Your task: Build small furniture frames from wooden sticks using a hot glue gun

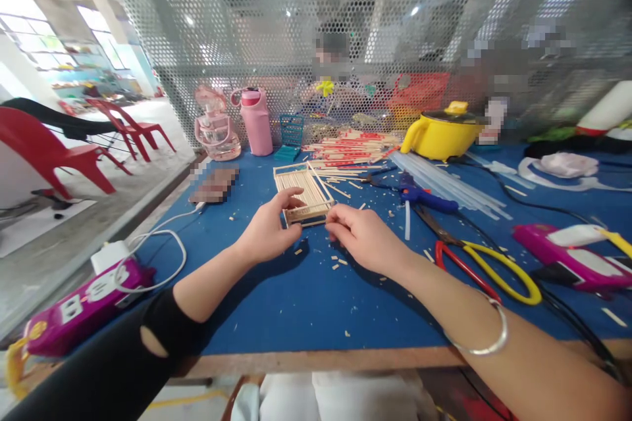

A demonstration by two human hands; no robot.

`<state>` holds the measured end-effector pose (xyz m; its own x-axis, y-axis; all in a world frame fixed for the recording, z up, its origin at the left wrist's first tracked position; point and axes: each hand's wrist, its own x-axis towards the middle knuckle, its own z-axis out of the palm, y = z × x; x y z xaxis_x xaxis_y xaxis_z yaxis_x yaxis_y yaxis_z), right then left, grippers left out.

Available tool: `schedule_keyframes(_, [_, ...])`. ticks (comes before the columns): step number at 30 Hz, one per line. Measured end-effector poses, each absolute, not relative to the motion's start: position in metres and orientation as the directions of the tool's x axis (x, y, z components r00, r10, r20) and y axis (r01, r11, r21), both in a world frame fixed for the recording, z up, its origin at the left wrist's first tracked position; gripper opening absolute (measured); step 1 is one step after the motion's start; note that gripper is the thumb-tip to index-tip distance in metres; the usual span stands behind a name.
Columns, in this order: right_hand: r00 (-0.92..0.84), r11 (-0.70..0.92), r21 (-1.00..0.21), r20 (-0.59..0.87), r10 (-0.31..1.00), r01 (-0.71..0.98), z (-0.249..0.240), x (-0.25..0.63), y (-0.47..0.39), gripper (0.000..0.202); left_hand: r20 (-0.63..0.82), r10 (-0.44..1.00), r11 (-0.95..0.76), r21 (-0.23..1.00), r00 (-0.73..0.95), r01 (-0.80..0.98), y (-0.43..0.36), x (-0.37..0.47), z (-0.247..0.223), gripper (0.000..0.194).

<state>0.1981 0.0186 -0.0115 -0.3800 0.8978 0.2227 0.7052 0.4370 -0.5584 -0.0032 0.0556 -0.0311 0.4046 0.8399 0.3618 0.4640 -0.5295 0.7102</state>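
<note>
A small frame of thin wooden sticks [302,188], with a slatted floor and raised rails, rests on the blue tabletop in front of me. My left hand [271,227] curls around its near left corner, thumb and fingers on either side of the rail. At the near right corner, my right hand [358,233] has its thumb and forefinger pinched together against the frame. Whether a separate stick is between those fingertips is hidden. Short stick offcuts [336,263] lie by the right hand. Behind the frame spreads a pile of red-marked wooden sticks [353,145].
Right: blue-handled glue gun [427,197], clear glue sticks [449,181], scissors [498,270], magenta tool [577,256], yellow pot [444,135]. Left: phone [216,184], power strip [83,309], white cable, pink bottle [257,122], clear jug [217,131]. A perforated metal screen [276,26] stands behind; people are beyond it.
</note>
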Motion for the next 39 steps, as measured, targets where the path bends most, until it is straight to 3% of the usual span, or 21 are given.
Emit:
schedule_keyframes(4, [-0.324,0.447,-0.634,0.307,0.895,0.631,-0.023,0.196,0.028,0.013,0.319,0.815,-0.563,0.632,0.484,0.532,0.061,0.001,-0.017,0.069])
schedule_keyframes(8, [-0.292,0.478,-0.629,0.382,0.877,0.614,-0.026,0.195,0.030,0.020,0.224,0.768,-0.586,0.622,0.600,0.519,0.070,0.003,-0.003,0.071])
schedule_keyframes(14, [-0.311,0.533,-0.466,0.472,0.825,0.706,-0.023,0.189,0.036,0.020,0.264,0.788,-0.541,0.729,0.557,0.419,0.076,0.003,-0.018,0.060])
schedule_keyframes(19, [-0.375,0.573,-0.336,0.499,0.781,0.747,-0.024,0.185,0.047,0.016,0.325,0.794,-0.561,0.718,0.514,0.412,0.078,0.002,-0.029,0.055])
schedule_keyframes(22, [-0.431,0.603,-0.314,0.470,0.770,0.733,-0.020,0.195,0.044,0.014,0.428,0.793,-0.601,0.668,0.435,0.439,0.071,0.000,-0.025,0.055])
schedule_keyframes(24, [-0.507,0.633,-0.330,0.394,0.767,0.701,-0.016,0.207,0.037,0.011,0.563,0.736,-0.674,0.566,0.376,0.474,0.063,-0.002,-0.019,0.049])
schedule_keyframes(26, [-0.569,0.625,-0.411,0.263,0.779,0.664,-0.012,0.218,0.031,0.009,0.662,0.657,-0.735,0.455,0.361,0.503,0.056,-0.002,-0.014,0.039])
schedule_keyframes(29, [-0.562,0.551,-0.530,0.160,0.812,0.645,-0.012,0.225,0.025,0.008,0.656,0.621,-0.762,0.376,0.429,0.527,0.050,-0.002,-0.012,0.027])
schedule_keyframes(36, [-0.365,0.602,-0.501,0.495,0.788,0.622,-0.018,0.207,0.022,0.006,0.592,0.655,-0.749,0.424,0.471,0.509,0.042,0.002,-0.015,0.035])
schedule_keyframes(39, [-0.367,0.642,-0.441,0.559,0.743,0.627,-0.017,0.203,0.026,0.007,0.613,0.629,-0.768,0.392,0.478,0.507,0.040,0.002,-0.011,0.033])
